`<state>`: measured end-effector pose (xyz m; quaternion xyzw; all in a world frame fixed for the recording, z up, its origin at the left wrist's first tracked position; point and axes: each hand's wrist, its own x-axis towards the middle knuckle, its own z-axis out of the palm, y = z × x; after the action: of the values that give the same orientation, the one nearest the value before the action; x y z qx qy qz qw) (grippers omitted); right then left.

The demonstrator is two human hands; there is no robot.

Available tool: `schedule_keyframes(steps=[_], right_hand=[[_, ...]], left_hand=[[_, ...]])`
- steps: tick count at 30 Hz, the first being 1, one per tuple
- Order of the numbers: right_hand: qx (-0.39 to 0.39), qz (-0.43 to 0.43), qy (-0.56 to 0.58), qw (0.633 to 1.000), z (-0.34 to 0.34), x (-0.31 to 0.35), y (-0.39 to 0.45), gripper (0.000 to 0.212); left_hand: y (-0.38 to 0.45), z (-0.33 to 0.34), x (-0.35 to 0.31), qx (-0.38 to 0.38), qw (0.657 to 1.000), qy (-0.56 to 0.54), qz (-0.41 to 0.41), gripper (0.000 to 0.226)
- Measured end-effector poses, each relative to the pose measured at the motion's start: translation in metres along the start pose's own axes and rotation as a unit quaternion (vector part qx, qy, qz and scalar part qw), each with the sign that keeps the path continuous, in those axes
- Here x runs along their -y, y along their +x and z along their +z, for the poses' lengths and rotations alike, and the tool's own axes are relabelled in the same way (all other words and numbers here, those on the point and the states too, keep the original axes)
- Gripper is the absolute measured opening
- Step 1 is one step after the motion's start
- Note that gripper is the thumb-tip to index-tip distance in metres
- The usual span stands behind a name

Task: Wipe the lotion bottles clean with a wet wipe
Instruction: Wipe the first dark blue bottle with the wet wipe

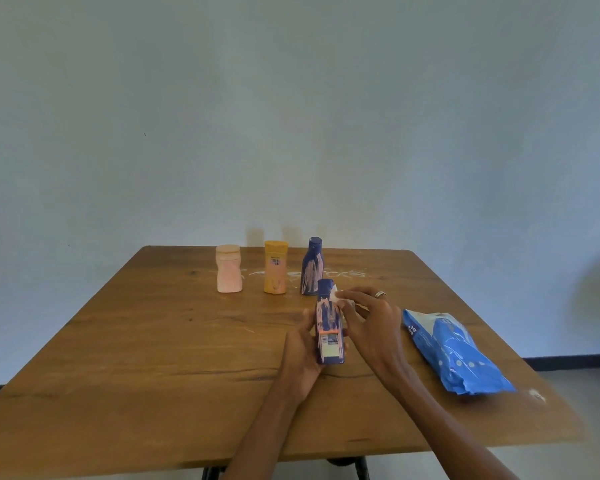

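A: Surfaces?
B: Wood-grain table (153, 358), white smears beyond the hands. Held blue bottle (329, 327): flat-sided plastic, pale lotion streaks, label facing up.

A: Around it?
B: Three upright bottles past the hands: pink bottle (228, 269), orange bottle (275, 267), streaked dark-blue bottle (311, 266). Crinkled blue wipes pack (454, 355) lies right of the right hand. Nothing blocks them.

A: Hands?
B: Left hand (302, 351) wraps the held bottle from the left, tilted above the table. Right hand (371, 317), ringed, pinches a white wet wipe (336, 295) against the bottle's upper part.
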<state>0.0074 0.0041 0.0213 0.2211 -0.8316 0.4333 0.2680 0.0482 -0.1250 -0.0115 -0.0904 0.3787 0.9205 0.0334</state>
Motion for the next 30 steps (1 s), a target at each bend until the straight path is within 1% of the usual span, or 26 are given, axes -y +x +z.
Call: schedule_keyframes(steps=[3, 8, 11, 16, 19, 22, 25, 30], right_hand=[[0.004, -0.019, -0.005, 1.0, -0.001, 0.003, 0.003, 0.018], [0.005, -0.026, -0.01, 1.0, -0.002, 0.007, 0.011, 0.019], [0.017, -0.032, -0.001, 0.999, -0.005, 0.008, 0.013, 0.02], [0.058, -0.047, -0.02, 0.997, -0.009, 0.003, -0.01, 0.021], [0.071, -0.034, -0.025, 0.997, -0.012, -0.005, -0.019, 0.02], [0.048, -0.024, -0.007, 0.999, -0.014, 0.0, -0.008, 0.017], [0.019, -0.03, 0.016, 0.999, -0.016, 0.013, 0.01, 0.015], [0.041, -0.013, 0.019, 0.999, -0.013, 0.011, 0.008, 0.017]], left_hand=[[-0.003, 0.002, -0.001, -0.002, 1.0, -0.01, -0.012, 0.04], [-0.005, -0.001, 0.0, 0.031, 0.999, 0.013, -0.013, 0.036], [-0.006, -0.001, -0.001, 0.049, 0.999, -0.009, -0.008, 0.037], [-0.004, -0.004, -0.001, 0.043, 0.999, -0.032, 0.004, 0.036], [-0.008, -0.001, -0.002, 0.056, 0.998, -0.036, 0.0, 0.04], [-0.01, 0.0, -0.001, 0.063, 0.998, -0.025, -0.009, 0.039], [-0.008, -0.003, -0.001, 0.052, 0.998, 0.01, -0.018, 0.041], [-0.008, -0.005, -0.002, 0.044, 0.999, 0.011, -0.017, 0.042]])
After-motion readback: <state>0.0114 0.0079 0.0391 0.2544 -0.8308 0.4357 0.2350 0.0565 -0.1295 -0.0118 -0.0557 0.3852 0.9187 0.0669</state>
